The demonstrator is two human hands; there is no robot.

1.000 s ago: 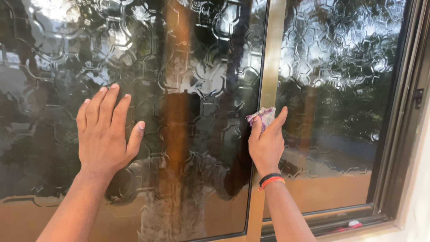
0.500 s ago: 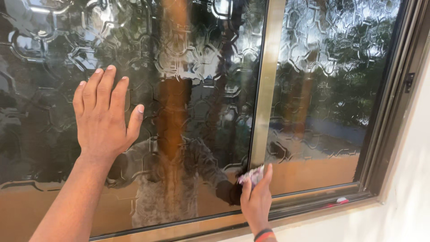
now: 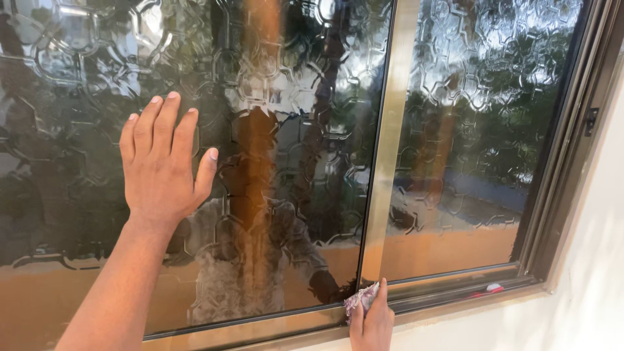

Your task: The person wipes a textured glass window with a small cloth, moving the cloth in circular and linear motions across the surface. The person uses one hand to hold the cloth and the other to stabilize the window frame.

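Packages: none in view.
Labels: possibly one, a small red-and-white scrap (image 3: 492, 289) lying in the bottom window track near the right corner; too small to tell.
Signs: none.
Screens: none.

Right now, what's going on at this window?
A person is wiping a sliding window of patterned glass. The left hand lies flat on the left pane, fingers spread. The right hand presses a small crumpled cloth against the foot of the metal bar between the panes, just above the bottom track. The glass mirrors trees and the person. A small red and white thing lies in the track to the right.
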